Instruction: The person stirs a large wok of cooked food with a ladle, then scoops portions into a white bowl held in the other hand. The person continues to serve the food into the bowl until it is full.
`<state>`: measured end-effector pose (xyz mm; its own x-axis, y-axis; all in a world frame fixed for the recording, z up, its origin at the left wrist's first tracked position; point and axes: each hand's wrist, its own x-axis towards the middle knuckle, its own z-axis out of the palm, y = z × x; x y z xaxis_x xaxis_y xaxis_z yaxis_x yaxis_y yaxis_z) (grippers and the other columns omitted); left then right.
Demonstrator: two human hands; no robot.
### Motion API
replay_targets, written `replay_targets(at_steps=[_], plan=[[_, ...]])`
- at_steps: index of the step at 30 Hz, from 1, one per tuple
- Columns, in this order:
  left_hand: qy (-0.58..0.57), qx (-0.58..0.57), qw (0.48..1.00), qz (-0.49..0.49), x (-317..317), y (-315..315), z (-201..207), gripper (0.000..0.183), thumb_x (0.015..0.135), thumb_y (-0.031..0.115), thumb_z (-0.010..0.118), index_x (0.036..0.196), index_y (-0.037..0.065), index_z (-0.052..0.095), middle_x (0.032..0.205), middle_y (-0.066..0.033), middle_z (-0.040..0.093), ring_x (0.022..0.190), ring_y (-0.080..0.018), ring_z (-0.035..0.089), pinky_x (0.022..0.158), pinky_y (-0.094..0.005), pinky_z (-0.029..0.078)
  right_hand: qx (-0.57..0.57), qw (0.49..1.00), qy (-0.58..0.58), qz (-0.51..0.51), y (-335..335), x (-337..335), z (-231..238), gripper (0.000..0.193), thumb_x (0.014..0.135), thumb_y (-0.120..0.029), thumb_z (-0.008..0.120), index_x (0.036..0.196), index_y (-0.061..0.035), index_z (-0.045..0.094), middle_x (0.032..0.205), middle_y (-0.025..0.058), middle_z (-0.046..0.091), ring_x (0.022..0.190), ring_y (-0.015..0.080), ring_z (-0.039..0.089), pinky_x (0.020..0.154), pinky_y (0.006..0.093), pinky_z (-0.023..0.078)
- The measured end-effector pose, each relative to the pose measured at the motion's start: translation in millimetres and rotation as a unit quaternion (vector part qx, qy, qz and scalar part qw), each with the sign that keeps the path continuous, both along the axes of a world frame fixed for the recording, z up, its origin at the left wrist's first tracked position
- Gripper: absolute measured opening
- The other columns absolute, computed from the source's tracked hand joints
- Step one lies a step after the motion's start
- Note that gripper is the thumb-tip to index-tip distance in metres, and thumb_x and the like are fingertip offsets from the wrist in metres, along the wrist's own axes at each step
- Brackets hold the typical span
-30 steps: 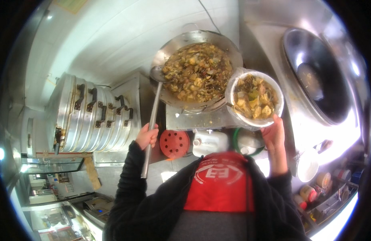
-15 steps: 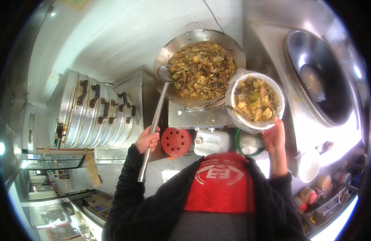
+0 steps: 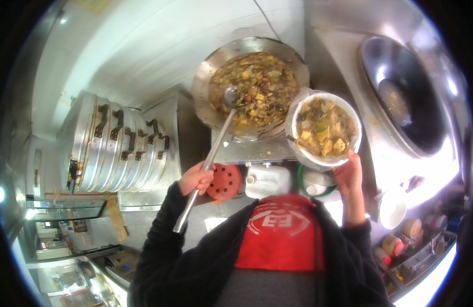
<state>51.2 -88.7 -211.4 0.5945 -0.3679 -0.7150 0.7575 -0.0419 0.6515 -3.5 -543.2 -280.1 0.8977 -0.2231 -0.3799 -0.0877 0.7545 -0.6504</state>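
Note:
My left hand (image 3: 196, 179) is wrapped round the long metal handle of a ladle (image 3: 212, 153). The ladle's bowl rests in the stew at the left side of a large steel wok (image 3: 201, 84). Chunky brown stew (image 3: 264, 82) with yellowish pieces fills much of that wok. With my right hand (image 3: 349, 176) I grip the near rim of a white bowl (image 3: 357, 135) lined with clear plastic. Similar stew (image 3: 323, 128) is heaped inside it. The bowl is held beside the wok's near right edge.
Stacked metal steamer tiers (image 3: 119, 148) with black handles stand at the left. A big dark wok (image 3: 400, 97) is set into the steel counter at the right. Below the near ledge are a red perforated stool (image 3: 224, 182) and a white plastic jug (image 3: 267, 181).
The ladle's bowl has moved right, from the wok's left rim into the stew. My left hand has shifted slightly right and up with it. My right hand keeps the bowl nearly still.

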Motion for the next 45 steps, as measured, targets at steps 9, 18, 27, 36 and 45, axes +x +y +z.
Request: replay_targets(at_steps=[9, 18, 27, 36, 45], plan=[[-0.017, -0.033, 0.998, 0.049, -19, 29, 6, 0.017, 0.100, 0.013, 0.050, 0.116, 0.012, 0.047, 0.067, 0.0046, 0.040, 0.044, -0.0032, 0.036, 0.039, -0.0204, 0.033, 0.015, 1.000, -0.017, 0.000, 6, -1, 17, 0.050, 0.089, -0.031, 0.067, 0.128, -0.0046, 0.050, 0.119, 0.0100, 0.064, 0.100, 0.0219, 0.065, 0.078, 0.0351, 0.054], [-0.022, 0.067, 0.997, 0.011, -10, 29, 15, 0.019, 0.096, 0.010, 0.052, 0.114, 0.010, 0.046, 0.067, 0.0019, 0.044, 0.044, -0.0067, 0.039, 0.039, -0.0232, 0.035, 0.026, 0.999, -0.032, 0.024, 0, -6, 12, 0.049, 0.090, -0.027, 0.067, 0.129, -0.0030, 0.049, 0.123, 0.0119, 0.062, 0.108, 0.0239, 0.063, 0.088, 0.0398, 0.054], [-0.039, 0.124, 0.988, -0.077, -13, 10, 24, 0.024, 0.093, 0.009, 0.055, 0.115, 0.009, 0.046, 0.066, 0.0020, 0.045, 0.042, -0.0062, 0.040, 0.037, -0.0223, 0.033, 0.004, 1.000, -0.009, -0.022, 11, -9, 15, 0.055, 0.088, -0.034, 0.068, 0.130, -0.0040, 0.050, 0.119, 0.0102, 0.065, 0.097, 0.0226, 0.067, 0.075, 0.0336, 0.055], [0.044, -0.162, 0.986, 0.006, -28, 17, -8, 0.018, 0.099, 0.010, 0.049, 0.117, 0.009, 0.046, 0.067, 0.0044, 0.040, 0.043, -0.0023, 0.035, 0.038, -0.0175, 0.030, 0.047, 0.997, -0.063, 0.010, 7, -13, 12, 0.051, 0.091, -0.025, 0.065, 0.133, 0.0004, 0.049, 0.130, 0.0143, 0.059, 0.118, 0.0278, 0.059, 0.102, 0.0443, 0.047], [-0.087, 0.134, 0.986, -0.039, -14, 16, 7, 0.028, 0.095, 0.008, 0.054, 0.121, 0.011, 0.044, 0.063, 0.0008, 0.046, 0.042, -0.0083, 0.044, 0.037, -0.0246, 0.037, 0.057, 0.997, -0.052, 0.009, 11, -20, 13, 0.052, 0.091, -0.026, 0.064, 0.133, 0.0013, 0.048, 0.130, 0.0152, 0.060, 0.118, 0.0283, 0.059, 0.102, 0.0440, 0.047]])
